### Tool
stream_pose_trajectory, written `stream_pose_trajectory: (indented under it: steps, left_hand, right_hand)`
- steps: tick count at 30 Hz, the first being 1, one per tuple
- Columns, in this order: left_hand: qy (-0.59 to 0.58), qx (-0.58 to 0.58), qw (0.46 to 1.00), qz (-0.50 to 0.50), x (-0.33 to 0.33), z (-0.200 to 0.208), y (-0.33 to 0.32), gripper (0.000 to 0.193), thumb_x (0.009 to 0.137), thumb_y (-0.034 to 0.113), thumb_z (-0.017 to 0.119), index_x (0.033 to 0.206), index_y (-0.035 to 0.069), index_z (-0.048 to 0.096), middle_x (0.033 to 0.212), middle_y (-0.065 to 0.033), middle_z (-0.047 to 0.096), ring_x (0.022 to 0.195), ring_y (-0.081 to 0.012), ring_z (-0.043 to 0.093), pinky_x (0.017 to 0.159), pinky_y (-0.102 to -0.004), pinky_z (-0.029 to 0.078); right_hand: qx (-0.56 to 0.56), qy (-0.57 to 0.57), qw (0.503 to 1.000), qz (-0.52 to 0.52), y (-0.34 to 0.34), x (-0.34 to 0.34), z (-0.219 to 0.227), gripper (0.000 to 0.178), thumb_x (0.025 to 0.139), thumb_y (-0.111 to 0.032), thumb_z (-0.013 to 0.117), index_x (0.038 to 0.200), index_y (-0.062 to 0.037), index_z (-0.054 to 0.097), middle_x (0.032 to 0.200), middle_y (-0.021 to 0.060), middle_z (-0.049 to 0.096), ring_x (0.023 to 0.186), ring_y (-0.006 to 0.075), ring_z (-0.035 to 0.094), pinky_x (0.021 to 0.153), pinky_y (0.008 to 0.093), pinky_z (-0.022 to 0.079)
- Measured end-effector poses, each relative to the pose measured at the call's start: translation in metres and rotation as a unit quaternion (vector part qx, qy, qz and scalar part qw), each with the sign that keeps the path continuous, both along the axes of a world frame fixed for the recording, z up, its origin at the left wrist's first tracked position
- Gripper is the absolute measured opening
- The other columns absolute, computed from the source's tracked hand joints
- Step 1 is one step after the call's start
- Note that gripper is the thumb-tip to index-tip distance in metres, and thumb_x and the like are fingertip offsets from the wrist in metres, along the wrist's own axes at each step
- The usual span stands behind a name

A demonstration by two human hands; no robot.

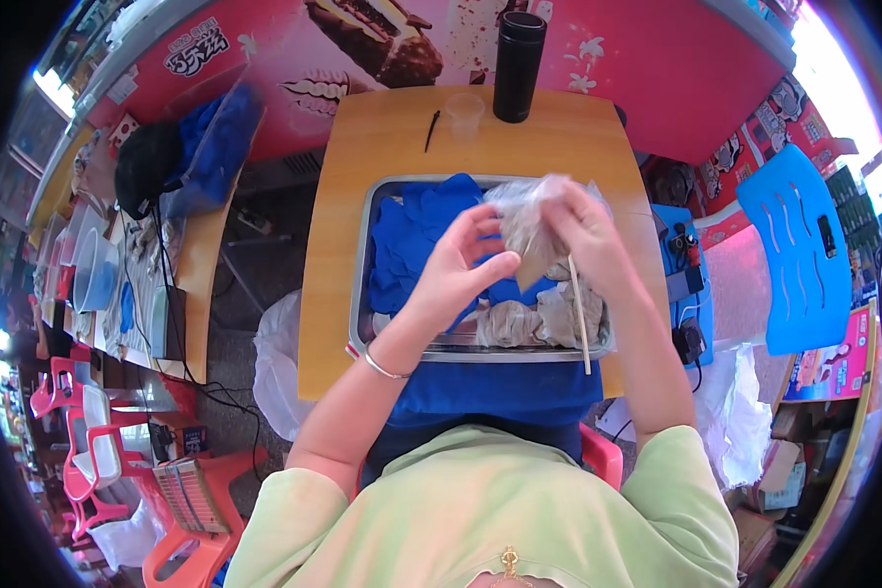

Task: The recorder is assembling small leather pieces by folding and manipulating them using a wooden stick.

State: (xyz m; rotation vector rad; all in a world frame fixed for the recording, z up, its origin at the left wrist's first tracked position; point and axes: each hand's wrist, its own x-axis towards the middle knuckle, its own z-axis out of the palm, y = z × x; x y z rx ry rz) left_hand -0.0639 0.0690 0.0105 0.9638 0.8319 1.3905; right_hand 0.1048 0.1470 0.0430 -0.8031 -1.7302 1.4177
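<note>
My right hand (587, 230) is closed on the top of a crumpled translucent plastic bag (527, 220), holding it up over a metal tray (360, 284). Something tan shows at the bag's lower end. My left hand (463, 263) is beside the bag with fingers spread and curved, holding nothing that I can see. Many flat blue pieces (402, 240) fill the tray's left part. Tan crumpled bundles (510, 323) lie at its near right. A thin pale stick (580, 318) slants below my right hand across the tray's near edge; whether the hand touches it is unclear.
A black tumbler (519, 69), a clear plastic cup (465, 113) and a thin black strip (431, 131) are at the far side of the wooden table (333, 323). A blue plastic chair (799, 250) stands at the right. On the left, a cluttered side table (196, 314) has cables hanging from it.
</note>
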Motion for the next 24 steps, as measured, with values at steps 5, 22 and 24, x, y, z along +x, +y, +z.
stream_pose_trajectory:
  steps: [5, 22, 24]
  left_hand:
    - [-0.158, -0.062, 0.984, 0.061, 0.027, -0.005, -0.018, 0.028, 0.090, 0.009, 0.059, 0.117, 0.003, 0.052, 0.103, -0.0029, 0.061, 0.088, -0.0097, 0.059, 0.076, -0.0258, 0.052]
    - [-0.291, -0.164, 0.942, 0.025, 0.032, -0.030, -0.059, 0.032, 0.100, 0.033, 0.039, 0.111, 0.006, 0.051, 0.102, -0.0062, 0.060, 0.093, -0.0142, 0.058, 0.083, -0.0276, 0.047]
    - [-0.265, -0.154, 0.952, 0.023, 0.030, -0.032, -0.059, 0.042, 0.101, 0.038, 0.032, 0.120, 0.005, 0.047, 0.109, -0.0087, 0.057, 0.102, -0.0177, 0.055, 0.090, -0.0313, 0.046]
  right_hand:
    - [-0.115, 0.033, 0.993, -0.011, -0.043, 0.002, -0.005, 0.028, 0.097, -0.020, 0.048, 0.120, -0.0034, 0.051, 0.101, 0.0007, 0.058, 0.093, 0.0096, 0.055, 0.081, 0.0223, 0.043]
    - [0.158, -0.294, 0.940, 0.067, -0.023, 0.006, 0.059, 0.023, 0.089, -0.021, 0.059, 0.085, 0.0017, 0.061, 0.068, 0.0064, 0.060, 0.062, 0.0120, 0.056, 0.057, 0.0309, 0.043]
    - [0.280, -0.343, 0.895, 0.047, -0.027, 0.001, 0.067, 0.021, 0.084, -0.012, 0.061, 0.068, 0.0009, 0.056, 0.050, 0.0043, 0.044, 0.048, 0.0079, 0.039, 0.046, 0.0256, 0.031]
